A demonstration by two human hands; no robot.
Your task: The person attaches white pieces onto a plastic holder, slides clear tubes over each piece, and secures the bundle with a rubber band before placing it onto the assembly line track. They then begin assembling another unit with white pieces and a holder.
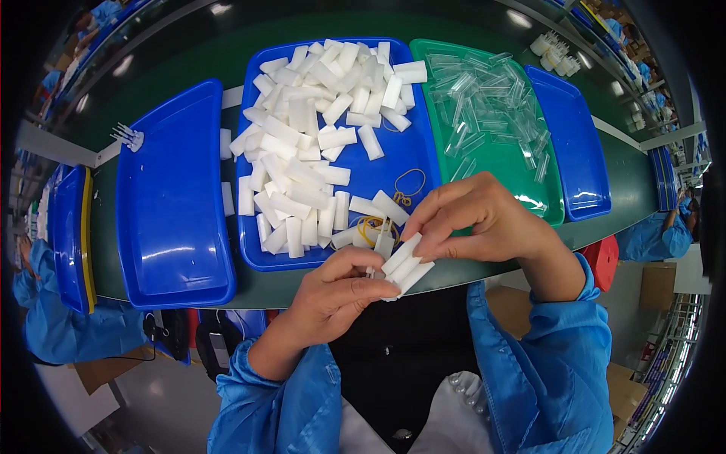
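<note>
Two hands gripping white blocks at the near edge of the central blue tray

The central blue tray (376,172), which serves as the reference for all positions, rests on a dark green surface (629,178). At its near right corner, the left hand (329,296) grips the lower left end of a small cluster of white blocks (404,262) between thumb and fingers. The right hand (475,223) meets the cluster from the other side, its thumb and fingertips pinched on the upper end. The held blocks lie side by side and tilted; thin white prongs show beside the left fingers, though how they join the cluster cannot be made out. Within the central blue tray, a pile of loose white pieces (299,117) fills the left and far portions, while yellow rubber bands (369,229) lie toward the near right corner, close to the hands. Directly right of the central blue tray stands a green tray (484,181) bearing clear plastic pieces (473,102); beyond it, farther right, is a smaller blue tray (571,140). To the left of the central blue tray, a separate blue tray (174,216) carries a white pronged piece (131,139) near its far left edge
</note>
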